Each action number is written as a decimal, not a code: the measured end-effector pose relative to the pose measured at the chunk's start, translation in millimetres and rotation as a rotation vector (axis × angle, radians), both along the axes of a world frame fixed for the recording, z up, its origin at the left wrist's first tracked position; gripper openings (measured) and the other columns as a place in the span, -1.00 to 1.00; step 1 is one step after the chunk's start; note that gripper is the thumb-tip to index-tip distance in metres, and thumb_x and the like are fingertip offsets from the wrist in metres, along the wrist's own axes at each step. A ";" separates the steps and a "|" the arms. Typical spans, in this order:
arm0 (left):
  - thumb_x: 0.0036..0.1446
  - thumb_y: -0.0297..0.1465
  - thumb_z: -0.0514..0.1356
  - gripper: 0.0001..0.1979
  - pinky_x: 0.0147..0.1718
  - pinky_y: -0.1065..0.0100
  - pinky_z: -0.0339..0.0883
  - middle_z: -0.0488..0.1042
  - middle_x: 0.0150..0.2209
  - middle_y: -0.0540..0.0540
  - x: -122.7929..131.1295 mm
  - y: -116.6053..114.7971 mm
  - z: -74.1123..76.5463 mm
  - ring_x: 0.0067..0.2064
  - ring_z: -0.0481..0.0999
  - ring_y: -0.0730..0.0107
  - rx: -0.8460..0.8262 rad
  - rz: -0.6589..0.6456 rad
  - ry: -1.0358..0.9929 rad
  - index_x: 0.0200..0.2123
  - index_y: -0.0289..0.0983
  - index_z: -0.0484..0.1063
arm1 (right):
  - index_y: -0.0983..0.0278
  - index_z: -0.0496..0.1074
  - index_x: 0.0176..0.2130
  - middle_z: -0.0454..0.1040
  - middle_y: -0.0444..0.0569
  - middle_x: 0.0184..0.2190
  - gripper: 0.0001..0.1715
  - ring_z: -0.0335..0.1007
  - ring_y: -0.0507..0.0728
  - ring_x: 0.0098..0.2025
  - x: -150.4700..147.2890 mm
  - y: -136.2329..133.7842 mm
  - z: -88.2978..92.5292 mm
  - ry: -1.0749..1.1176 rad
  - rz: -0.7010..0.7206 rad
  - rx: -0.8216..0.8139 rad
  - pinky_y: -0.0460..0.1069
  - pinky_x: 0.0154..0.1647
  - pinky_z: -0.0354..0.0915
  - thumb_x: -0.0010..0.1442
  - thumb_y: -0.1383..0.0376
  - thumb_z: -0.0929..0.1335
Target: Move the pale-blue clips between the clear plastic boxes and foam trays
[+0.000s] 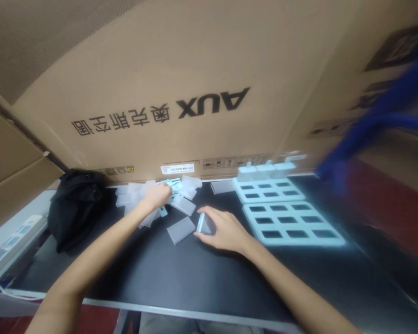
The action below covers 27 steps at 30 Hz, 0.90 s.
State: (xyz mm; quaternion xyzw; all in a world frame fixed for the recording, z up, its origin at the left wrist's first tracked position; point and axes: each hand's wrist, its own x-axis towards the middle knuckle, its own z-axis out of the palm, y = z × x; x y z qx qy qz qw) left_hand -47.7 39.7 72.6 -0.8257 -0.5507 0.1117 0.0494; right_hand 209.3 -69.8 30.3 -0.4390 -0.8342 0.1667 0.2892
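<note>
My left hand (157, 195) reaches into a pile of small translucent plastic covers (181, 192) at the back of the black table (181, 273), fingers closed on a pale blue piece there. My right hand (220, 229) rests on the table nearer to me, thumb and fingers pinched on a small pale blue plastic part (200, 222). A loose translucent cover (180, 230) lies just left of that hand. Two white trays with rectangular slots (292, 222) lie to the right of my right hand.
A big cardboard box printed AUX (209, 93) stands along the table's back edge. A black bag (77, 206) sits at the left. White strips (14, 236) lie at the far left edge. A blurred blue shape (376, 120) crosses the upper right.
</note>
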 end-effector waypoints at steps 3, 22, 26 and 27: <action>0.27 -0.43 0.15 -0.74 -0.07 0.22 0.47 0.64 -0.12 -0.29 7.4 3.2 -0.4 -0.05 0.64 0.06 0.017 0.046 0.005 -0.15 -0.27 0.66 | 0.15 0.39 0.03 0.61 -0.03 -0.08 -0.48 0.60 0.23 -0.23 0.6 0.8 -1.5 0.007 -0.002 0.014 0.09 -0.22 0.42 0.13 0.05 0.47; 0.11 -0.32 0.28 -0.83 -0.15 0.35 0.45 0.68 -0.16 -0.06 -4.0 21.9 26.5 -0.12 0.64 0.22 -0.142 0.062 -0.073 -0.22 -0.11 0.64 | 0.17 0.39 0.07 0.62 0.01 -0.08 -0.45 0.62 0.25 -0.19 2.6 0.7 1.8 0.004 -0.022 0.001 0.10 -0.18 0.45 0.14 0.06 0.47; 0.14 -0.33 0.26 -0.83 -0.17 0.34 0.42 0.68 -0.16 -0.07 -22.8 12.2 58.8 -0.14 0.63 0.22 -0.115 0.080 -0.092 -0.22 -0.14 0.64 | 0.20 0.40 0.09 0.61 0.05 -0.02 -0.43 0.61 0.27 -0.10 4.6 3.4 -3.6 0.044 -0.028 0.036 0.12 -0.12 0.48 0.15 0.08 0.47; 0.14 -0.34 0.25 -0.83 -0.18 0.35 0.41 0.68 -0.18 -0.06 -27.4 8.4 66.7 -0.16 0.63 0.24 -0.110 0.066 -0.116 -0.22 -0.16 0.64 | 0.20 0.40 0.11 0.60 0.06 0.01 -0.42 0.61 0.28 -0.07 5.0 4.3 -5.9 0.055 -0.024 0.051 0.13 -0.08 0.49 0.15 0.08 0.47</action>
